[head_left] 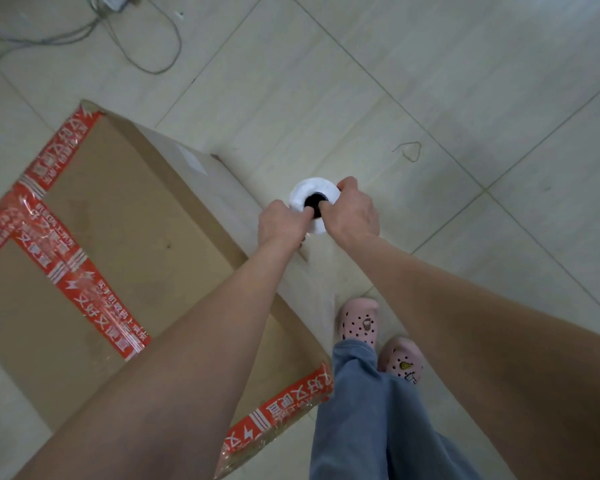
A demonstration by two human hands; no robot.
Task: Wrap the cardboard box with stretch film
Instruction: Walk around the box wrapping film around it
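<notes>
Head view: both bare arms reach forward and down.
Left hand (pixel 284 221): grips the film roll (pixel 312 188) at its top rim, one digit hooked into the dark core.
Right hand (pixel 355 213): grips the opposite rim likewise.
Roll: upright, just beside the cardboard box (pixel 125 216).
Box: on the tiled floor (pixel 430 81), sealed with red tape (pixel 66 271); the left arm covers its near part.
Around: pink shoes (pixel 359 323), cables (pixel 146 46).
Unclear: a faint film sheet (pixel 317 271) below the roll.

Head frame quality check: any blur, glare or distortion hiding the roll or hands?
Head view: even light, no hard shadows; wide-angle stretch swells the forearms near the bottom edge; mild overall softness; glints on the red tape of the cardboard box; stretch film roll, left hand and right hand are readable.
</notes>
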